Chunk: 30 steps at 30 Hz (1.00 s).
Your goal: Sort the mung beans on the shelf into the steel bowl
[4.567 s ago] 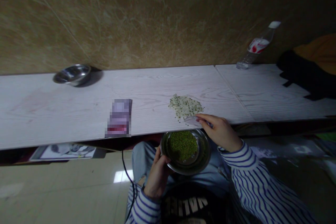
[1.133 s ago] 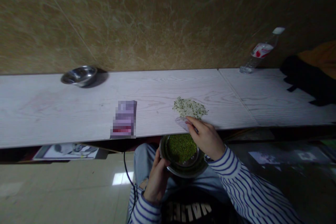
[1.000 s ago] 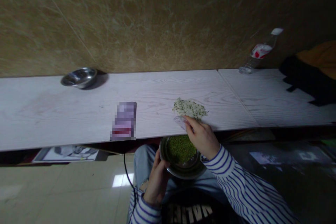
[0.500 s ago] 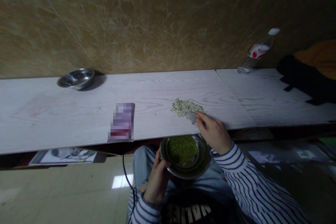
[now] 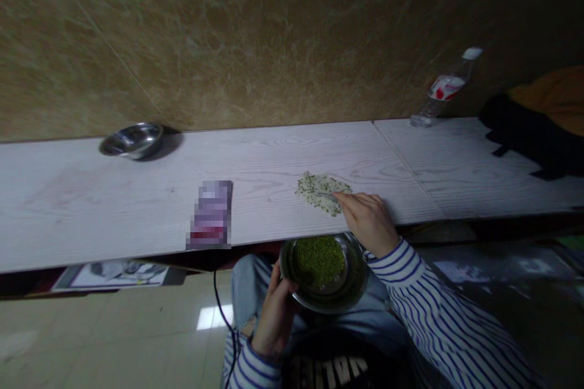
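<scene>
My left hand [image 5: 276, 310] grips the left rim of a steel bowl [image 5: 353, 292], held above my lap just under the table's front edge. Green mung beans [image 5: 319, 260] cover much of its bottom. Over the table, my right hand [image 5: 370, 222] is closed on a small metal spoon [image 5: 325, 196], whose tip reaches into a flat pile of white rice-like grains mixed with green beans [image 5: 314, 185]. My fingers hide the spoon's handle.
A second steel bowl [image 5: 133, 141] tilts near the wall at left. A blurred-out purple rectangle [image 5: 210, 214] lies by the front edge of the white table [image 5: 264, 152]. At right stand a plastic bottle [image 5: 443, 88] and a dark and orange bag [image 5: 538, 121]. A cable [image 5: 223, 313] hangs below.
My right hand has shifted slightly left, and the spoon now shows edge-on, farther into the pile. My left hand and the bowl have hardly moved.
</scene>
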Each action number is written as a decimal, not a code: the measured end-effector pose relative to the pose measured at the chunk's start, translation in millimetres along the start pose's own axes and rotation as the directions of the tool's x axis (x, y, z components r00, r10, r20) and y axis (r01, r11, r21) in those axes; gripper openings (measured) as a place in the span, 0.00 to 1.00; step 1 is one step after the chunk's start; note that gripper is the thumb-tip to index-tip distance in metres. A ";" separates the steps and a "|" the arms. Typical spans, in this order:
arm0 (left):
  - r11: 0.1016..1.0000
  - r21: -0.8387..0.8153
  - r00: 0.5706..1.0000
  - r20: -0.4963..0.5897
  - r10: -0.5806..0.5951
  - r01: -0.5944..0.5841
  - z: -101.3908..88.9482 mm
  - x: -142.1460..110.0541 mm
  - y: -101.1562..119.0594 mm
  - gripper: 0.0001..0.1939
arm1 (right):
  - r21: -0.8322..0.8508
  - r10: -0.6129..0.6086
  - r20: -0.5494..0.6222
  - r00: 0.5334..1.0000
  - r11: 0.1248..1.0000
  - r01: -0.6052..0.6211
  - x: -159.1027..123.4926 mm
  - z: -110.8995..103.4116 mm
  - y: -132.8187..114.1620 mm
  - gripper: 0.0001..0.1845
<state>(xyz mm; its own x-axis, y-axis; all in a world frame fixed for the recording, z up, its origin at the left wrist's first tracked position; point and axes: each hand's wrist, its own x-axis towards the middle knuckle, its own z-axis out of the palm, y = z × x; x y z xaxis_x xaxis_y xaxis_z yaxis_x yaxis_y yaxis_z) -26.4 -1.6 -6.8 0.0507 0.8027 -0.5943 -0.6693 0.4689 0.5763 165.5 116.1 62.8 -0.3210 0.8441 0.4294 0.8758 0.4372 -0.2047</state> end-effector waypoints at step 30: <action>0.999 0.043 0.999 0.039 0.013 -0.014 4.0 -6.8 -3.7 0.30 | 0.236 -0.083 0.033 0.996 0.969 0.073 -45.9 -32.9 14.2 0.12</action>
<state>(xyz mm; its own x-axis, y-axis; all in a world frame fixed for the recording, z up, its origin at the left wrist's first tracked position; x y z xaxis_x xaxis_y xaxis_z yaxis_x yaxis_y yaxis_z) -21.3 -7.3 -2.7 0.0710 0.8223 -0.5646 -0.6371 0.4729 0.6086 204.5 73.4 69.2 -0.4044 0.8147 0.4155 0.7404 0.5584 -0.3743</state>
